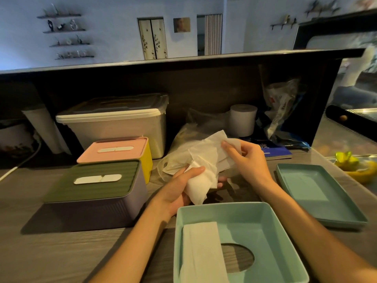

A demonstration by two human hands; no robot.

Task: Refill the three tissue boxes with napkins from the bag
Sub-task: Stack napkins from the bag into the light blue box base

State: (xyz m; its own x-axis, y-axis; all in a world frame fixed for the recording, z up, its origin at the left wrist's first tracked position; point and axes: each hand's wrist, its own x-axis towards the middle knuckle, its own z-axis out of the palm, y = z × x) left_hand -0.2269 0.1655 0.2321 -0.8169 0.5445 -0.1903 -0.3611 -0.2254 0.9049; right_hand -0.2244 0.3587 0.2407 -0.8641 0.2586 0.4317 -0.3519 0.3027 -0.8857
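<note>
Left hand (184, 183) grips a wad of white napkins (204, 166); right hand (247, 158) pinches their upper edge, over a clear plastic bag (173, 162); teal box (240, 242) nearest, open side up, holding folded napkins; green-lidded box (95, 190) and pink-lidded box (116, 152) at left; teal tray (318, 193) at right.

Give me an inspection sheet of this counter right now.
Surface: grey wood-grain counter.
Job's things: teal box open, upside down, napkin stack inside; its panel lies to the right; green-lidded box and pink-lidded box closed; bag behind the hands.
Clutter: white bin, paper roll, plastic wrappers, bananas.
Grippers: left hand and right hand both grip loose napkins.
Cables: white cable at far left.
Surroundings: wall shelves.
</note>
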